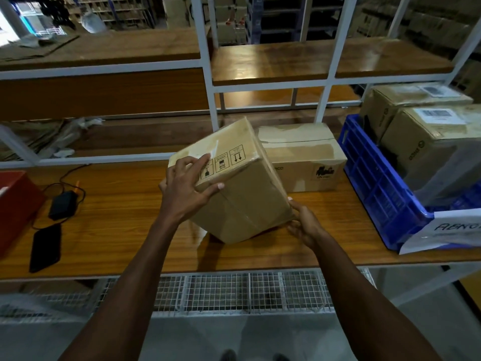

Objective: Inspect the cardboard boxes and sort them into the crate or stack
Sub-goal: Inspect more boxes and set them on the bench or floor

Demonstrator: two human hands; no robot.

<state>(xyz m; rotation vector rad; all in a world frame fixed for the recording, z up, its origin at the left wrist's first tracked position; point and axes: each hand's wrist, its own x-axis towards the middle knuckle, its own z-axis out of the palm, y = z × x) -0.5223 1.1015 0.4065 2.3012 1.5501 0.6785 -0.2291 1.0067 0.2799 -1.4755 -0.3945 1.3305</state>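
A taped cardboard box with printed handling symbols is tilted above the wooden table, one corner pointing down. My left hand grips its upper left edge. My right hand holds its lower right corner. Behind it a second cardboard box lies flat on the table. At the right, a blue plastic crate holds two labelled cardboard boxes.
A black charger with cable and a black phone lie at the table's left, beside a red box. A white paper label hangs on the crate's front. White shelf posts rise behind.
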